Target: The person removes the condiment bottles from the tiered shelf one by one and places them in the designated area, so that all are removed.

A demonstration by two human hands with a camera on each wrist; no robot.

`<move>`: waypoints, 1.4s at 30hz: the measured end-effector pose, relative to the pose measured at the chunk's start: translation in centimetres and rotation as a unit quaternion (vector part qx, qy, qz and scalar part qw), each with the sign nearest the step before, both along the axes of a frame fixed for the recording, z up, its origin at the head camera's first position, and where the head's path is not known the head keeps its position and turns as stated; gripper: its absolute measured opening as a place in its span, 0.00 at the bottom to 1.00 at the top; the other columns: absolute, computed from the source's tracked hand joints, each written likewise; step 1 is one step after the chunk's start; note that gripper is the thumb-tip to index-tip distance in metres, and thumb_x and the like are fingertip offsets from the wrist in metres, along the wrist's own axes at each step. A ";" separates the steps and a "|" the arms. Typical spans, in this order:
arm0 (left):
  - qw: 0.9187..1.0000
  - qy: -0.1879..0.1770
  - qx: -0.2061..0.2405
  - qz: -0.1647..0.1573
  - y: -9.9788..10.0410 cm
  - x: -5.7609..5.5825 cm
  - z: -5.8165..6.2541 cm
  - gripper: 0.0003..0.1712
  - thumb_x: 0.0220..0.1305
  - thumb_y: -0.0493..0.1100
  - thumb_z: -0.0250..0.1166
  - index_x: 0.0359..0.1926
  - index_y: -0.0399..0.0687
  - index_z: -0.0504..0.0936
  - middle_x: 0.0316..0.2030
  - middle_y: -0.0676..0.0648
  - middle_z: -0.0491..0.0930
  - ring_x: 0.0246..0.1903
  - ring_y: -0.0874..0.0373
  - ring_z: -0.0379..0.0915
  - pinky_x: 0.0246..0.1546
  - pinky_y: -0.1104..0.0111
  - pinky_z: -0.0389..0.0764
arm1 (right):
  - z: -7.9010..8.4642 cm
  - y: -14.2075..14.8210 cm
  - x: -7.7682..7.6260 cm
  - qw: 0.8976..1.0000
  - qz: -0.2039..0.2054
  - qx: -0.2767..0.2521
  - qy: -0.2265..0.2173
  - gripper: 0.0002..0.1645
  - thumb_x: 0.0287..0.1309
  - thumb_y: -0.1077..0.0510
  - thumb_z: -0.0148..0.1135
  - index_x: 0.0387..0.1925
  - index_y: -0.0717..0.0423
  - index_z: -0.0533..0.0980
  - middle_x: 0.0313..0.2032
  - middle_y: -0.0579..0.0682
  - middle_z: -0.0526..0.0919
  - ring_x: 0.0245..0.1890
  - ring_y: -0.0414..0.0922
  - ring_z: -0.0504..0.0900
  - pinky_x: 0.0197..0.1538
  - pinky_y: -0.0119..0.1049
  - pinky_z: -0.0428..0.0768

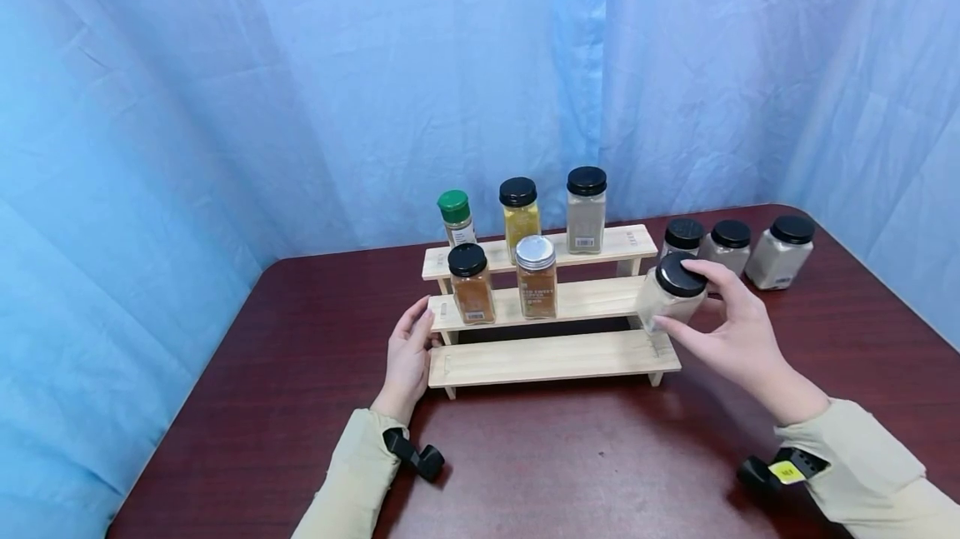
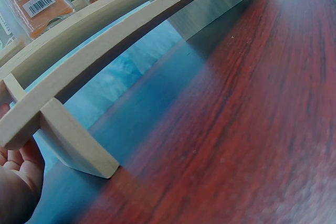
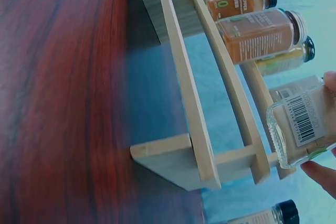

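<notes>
A three-tier wooden spice rack [image 1: 555,358] stands on the table, and my left hand [image 1: 406,353] grips its left end. In the left wrist view those fingers [image 2: 25,162] curl in behind the shelf end. With thumb and fingers my right hand [image 1: 731,329] pinches a black-lidded spice jar [image 1: 670,299] of pale powder, slightly tilted at the middle shelf's right end. The right wrist view shows the barcode on this jar [image 3: 302,121]. Left of it on that shelf are a black-lidded jar of orange-brown spice [image 1: 473,293] and a silver-lidded one [image 1: 537,287].
The top shelf bears a green-capped bottle [image 1: 457,218], a jar of yellow spice [image 1: 521,218] and a grey-powder jar [image 1: 586,214]. Right of the rack on the table stand three black-lidded jars, the outermost a pale-powder jar [image 1: 780,256]. Blue curtains [image 1: 420,89] hang behind the table [image 1: 600,472].
</notes>
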State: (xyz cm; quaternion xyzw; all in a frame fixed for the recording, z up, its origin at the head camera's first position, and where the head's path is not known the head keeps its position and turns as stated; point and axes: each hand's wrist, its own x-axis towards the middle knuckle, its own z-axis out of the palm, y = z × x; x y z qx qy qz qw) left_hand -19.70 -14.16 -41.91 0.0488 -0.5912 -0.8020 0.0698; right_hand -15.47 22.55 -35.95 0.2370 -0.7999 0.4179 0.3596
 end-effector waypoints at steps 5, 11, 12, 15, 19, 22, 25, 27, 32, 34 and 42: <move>1.000 0.000 0.001 0.002 0.0 0.0 -0.1 0.26 0.71 0.38 0.51 0.66 0.32 0.62 0.41 0.55 0.76 0.27 0.68 0.67 0.27 0.78 0.68 | -0.2 0.8 0.2 1.000 0.006 -0.009 0.000 0.48 0.21 0.80 0.75 0.55 0.70 0.69 0.51 0.24 0.71 0.45 0.20 0.72 0.45 0.11 0.70; 1.000 -0.002 0.003 0.002 0.1 0.0 0.0 0.26 0.71 0.38 0.51 0.66 0.32 0.62 0.43 0.54 0.76 0.28 0.69 0.68 0.28 0.78 0.68 | -0.8 1.9 0.5 1.000 -0.008 -0.014 -0.011 0.48 0.21 0.80 0.73 0.55 0.70 0.69 0.50 0.25 0.72 0.43 0.19 0.73 0.44 0.10 0.69; 1.000 -0.002 0.001 0.002 0.1 0.0 0.0 0.26 0.71 0.38 0.51 0.66 0.32 0.62 0.43 0.54 0.76 0.28 0.69 0.68 0.28 0.78 0.68 | -0.9 2.1 0.6 1.000 -0.010 -0.013 -0.013 0.49 0.21 0.80 0.73 0.56 0.70 0.68 0.50 0.25 0.72 0.43 0.19 0.73 0.44 0.10 0.69; 1.000 -0.001 -0.002 0.000 0.2 0.0 0.0 0.26 0.71 0.39 0.51 0.66 0.32 0.62 0.44 0.53 0.76 0.28 0.68 0.68 0.29 0.78 0.68 | -1.1 2.7 0.9 0.999 -0.021 -0.009 -0.023 0.50 0.20 0.81 0.73 0.56 0.69 0.68 0.49 0.24 0.71 0.42 0.18 0.73 0.44 0.09 0.68; 1.000 0.002 0.001 -0.003 0.2 0.0 0.1 0.26 0.71 0.38 0.52 0.66 0.32 0.62 0.43 0.53 0.76 0.28 0.68 0.68 0.29 0.77 0.68 | -1.1 3.2 1.2 0.999 -0.037 -0.007 -0.039 0.51 0.20 0.82 0.72 0.57 0.69 0.67 0.46 0.23 0.71 0.38 0.18 0.72 0.44 0.09 0.68; 1.000 0.003 0.005 -0.002 0.2 0.0 0.2 0.26 0.71 0.38 0.51 0.66 0.32 0.62 0.42 0.54 0.76 0.28 0.69 0.68 0.29 0.77 0.68 | -1.1 3.5 1.4 0.998 -0.043 -0.006 -0.051 0.52 0.19 0.84 0.71 0.57 0.69 0.67 0.46 0.23 0.70 0.36 0.17 0.72 0.43 0.09 0.68; 1.000 0.005 0.006 0.000 0.2 0.0 0.3 0.26 0.71 0.38 0.51 0.66 0.32 0.62 0.41 0.54 0.76 0.28 0.68 0.68 0.29 0.77 0.67 | -1.1 3.9 1.3 0.997 -0.046 -0.005 -0.056 0.52 0.19 0.84 0.70 0.57 0.70 0.67 0.45 0.22 0.70 0.36 0.16 0.72 0.42 0.09 0.68; 1.000 0.006 0.008 0.002 0.2 -0.1 0.3 0.25 0.71 0.38 0.51 0.66 0.32 0.62 0.41 0.54 0.76 0.28 0.68 0.68 0.29 0.77 0.67 | -1.1 4.2 1.2 0.997 -0.047 -0.002 -0.059 0.51 0.19 0.84 0.70 0.57 0.70 0.67 0.46 0.22 0.69 0.37 0.16 0.72 0.42 0.09 0.68; 1.000 0.008 0.012 0.003 0.2 -0.1 0.3 0.26 0.71 0.38 0.52 0.66 0.31 0.62 0.41 0.55 0.76 0.27 0.68 0.67 0.28 0.78 0.67 | -1.5 4.9 0.8 0.996 -0.052 0.017 -0.069 0.51 0.22 0.82 0.71 0.58 0.69 0.65 0.44 0.20 0.68 0.36 0.15 0.70 0.39 0.09 0.68; 1.000 0.008 0.012 0.003 0.2 -0.1 0.3 0.26 0.71 0.37 0.52 0.66 0.31 0.62 0.40 0.55 0.76 0.27 0.68 0.67 0.28 0.78 0.67 | -1.7 5.1 0.6 0.996 -0.052 0.022 -0.076 0.51 0.24 0.81 0.71 0.59 0.68 0.64 0.42 0.19 0.68 0.35 0.14 0.70 0.36 0.10 0.69; 1.000 0.005 0.015 0.003 0.1 0.0 0.1 0.26 0.71 0.37 0.52 0.66 0.31 0.62 0.40 0.55 0.76 0.27 0.68 0.67 0.28 0.78 0.67 | -3.0 5.8 -0.4 0.992 -0.047 0.041 -0.105 0.51 0.28 0.80 0.71 0.60 0.67 0.61 0.42 0.16 0.66 0.38 0.11 0.68 0.38 0.08 0.68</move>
